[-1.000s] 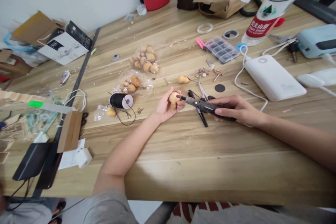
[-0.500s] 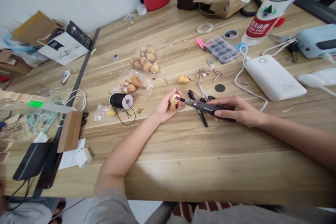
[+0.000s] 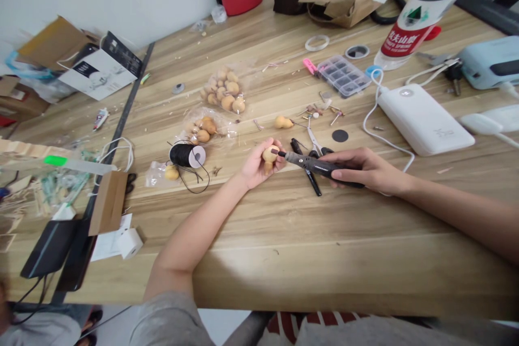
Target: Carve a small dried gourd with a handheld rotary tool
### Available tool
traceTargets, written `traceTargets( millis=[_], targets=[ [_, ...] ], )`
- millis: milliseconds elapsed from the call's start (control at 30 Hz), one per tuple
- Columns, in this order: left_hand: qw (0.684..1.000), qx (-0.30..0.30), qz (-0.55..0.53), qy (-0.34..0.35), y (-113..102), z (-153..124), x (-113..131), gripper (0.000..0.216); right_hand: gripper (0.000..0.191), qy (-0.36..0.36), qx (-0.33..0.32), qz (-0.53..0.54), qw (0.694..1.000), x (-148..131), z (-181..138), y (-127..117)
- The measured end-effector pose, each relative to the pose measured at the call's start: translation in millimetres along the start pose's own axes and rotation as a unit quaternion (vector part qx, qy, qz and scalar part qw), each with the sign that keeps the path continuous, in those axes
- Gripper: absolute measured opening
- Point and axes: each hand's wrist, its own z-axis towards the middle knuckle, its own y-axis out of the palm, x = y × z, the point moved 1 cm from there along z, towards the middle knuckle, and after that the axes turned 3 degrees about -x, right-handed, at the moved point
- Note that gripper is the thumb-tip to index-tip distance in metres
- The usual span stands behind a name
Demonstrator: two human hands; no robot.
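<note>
A small tan gourd [image 3: 268,158] sits in the fingers of my left hand [image 3: 253,166], its narrow end toward me. My right hand [image 3: 367,170] is wrapped round a black rotary tool [image 3: 316,164], which points left. The brown tip of the tool meets the gourd's upper right side. Beneath the tool lie a black marker [image 3: 311,181] and scissors [image 3: 314,140], partly covered by it. Just beyond my hands rests another gourd [image 3: 283,121], beside scattered rotary bits [image 3: 318,111].
Bags of gourds [image 3: 223,89] and a black thread spool [image 3: 187,155] lie to the left. On the right are a compartment box [image 3: 344,77], a white power bank [image 3: 424,119] with a cable, and a large water bottle [image 3: 409,27]. A person's part shows at the lower left.
Almost nothing differs. The gourd in my left hand has shifted very slightly to the right, while the rotary tool stays against it.
</note>
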Motion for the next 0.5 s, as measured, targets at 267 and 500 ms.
traceTargets(
  millis=[267,500],
  targets=[
    [1.000,0.021,0.009,0.017,1.0,0.0,-1.2,0.020,0.037,0.001,-0.004,0.008,1.000,0.8,0.3,-0.9],
    [1.000,0.007,0.011,0.012,-0.9,0.6,-1.3,0.026,0.042,0.007,0.002,0.001,1.000,1.7,0.5,-0.7]
  ],
)
